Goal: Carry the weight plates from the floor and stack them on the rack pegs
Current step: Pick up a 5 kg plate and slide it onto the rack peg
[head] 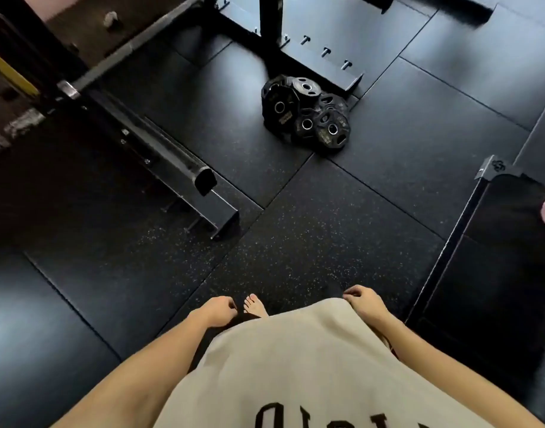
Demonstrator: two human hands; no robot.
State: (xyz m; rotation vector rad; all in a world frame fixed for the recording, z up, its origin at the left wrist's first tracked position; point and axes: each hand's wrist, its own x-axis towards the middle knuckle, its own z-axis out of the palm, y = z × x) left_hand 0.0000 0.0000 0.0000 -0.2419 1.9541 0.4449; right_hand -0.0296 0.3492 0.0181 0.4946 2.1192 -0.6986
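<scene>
Left hand [217, 310]: hangs at the person's side, fingers loosely curled; the grip holds nothing. Right hand [362, 301]: fingers loosely curled, fingertips lying at the hem of the beige shirt [295, 366]; whether they pinch the cloth cannot be told. No plate is in either grip.

Weight plates [306, 114]: one pile on the black rubber floor [295, 230], well ahead of the hands. At least five black plates can be counted, overlapping and leaning on one another; each shows a metal-ringed centre hole. Gold lettering is visible on two plates but is too small to read.

The pile lies just beside the base of the black rack [269, 17]. Three short pegs [325, 52] stand in a row on the base plate behind the pile.

Black letters on the shirt front are cut off by the lower edge and cannot be read. One bare foot [255, 305] shows between the hands.
</scene>
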